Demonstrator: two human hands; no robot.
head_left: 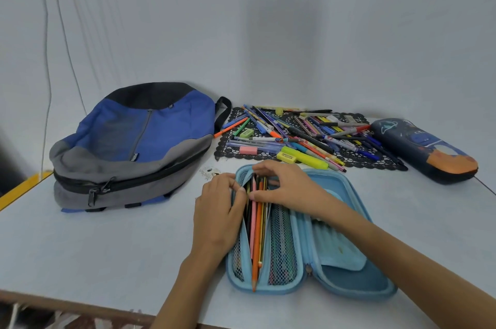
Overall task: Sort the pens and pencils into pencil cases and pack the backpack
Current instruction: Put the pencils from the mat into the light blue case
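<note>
Plain pale walls enclose a light bench (107, 248) that carries all the work items. At near centre lies the open light-blue pencil case (308, 261), hinged flat, with a bundle of pencils (256, 232) seated in the slot between its two mesh pockets. An orange pencil tip projects past the near rim of the case.

The left hand (217, 218) rests on the left edge of the case, its fingers (239, 189) curled together on the left mesh flap, holding the slot open. The right hand (284, 186) arches over the far end of the bundle, fingers pinched together on the pencil ends.

The step in hand appears to be seating the pencils in the slot. To do it well:
- Keep the flap spread until every pencil lies parallel.
- Push the bundle toward the far end so that no tip overhangs the rim, otherwise the zip is likely to foul.

At far right, the loose pile of pens and markers (303, 135) lies unsorted on a black lace mat (228, 151). The dark printed pencil case (424, 149) lies closed just right of the mat. The blue and grey backpack (134, 146) lies flat at far left, its main zip closed, not yet packed.
</note>
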